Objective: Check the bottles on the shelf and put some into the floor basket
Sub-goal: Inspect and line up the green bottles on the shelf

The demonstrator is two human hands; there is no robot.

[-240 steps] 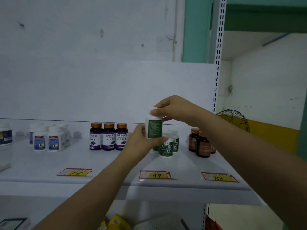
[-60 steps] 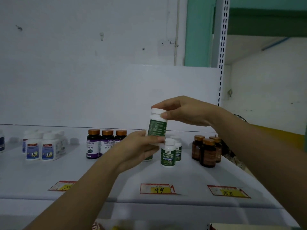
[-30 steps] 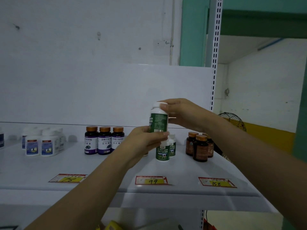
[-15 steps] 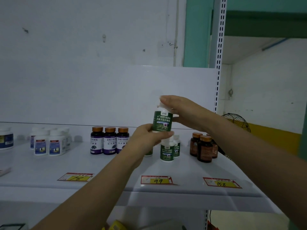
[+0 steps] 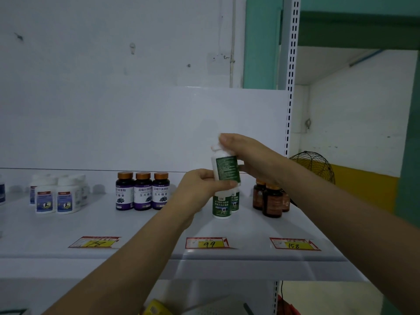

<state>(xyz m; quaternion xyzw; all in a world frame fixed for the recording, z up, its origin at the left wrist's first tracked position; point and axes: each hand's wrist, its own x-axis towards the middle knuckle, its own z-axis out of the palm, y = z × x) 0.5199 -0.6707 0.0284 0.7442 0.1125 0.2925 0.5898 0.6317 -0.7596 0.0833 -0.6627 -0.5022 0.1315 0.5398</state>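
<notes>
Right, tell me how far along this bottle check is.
Done: nothing I can confirm, since the floor basket is out of view. In hand: the left hand grips the held bottle low on its body and the right hand holds its cap. Left: the green-label bottles, purple-label bottles, brown bottles and white bottles stand on the shelf.

A shop: a white metal shelf [image 5: 250, 233] carries grouped supplement bottles, with red-and-yellow handwritten price tags [image 5: 208, 243] along its front.
</notes>
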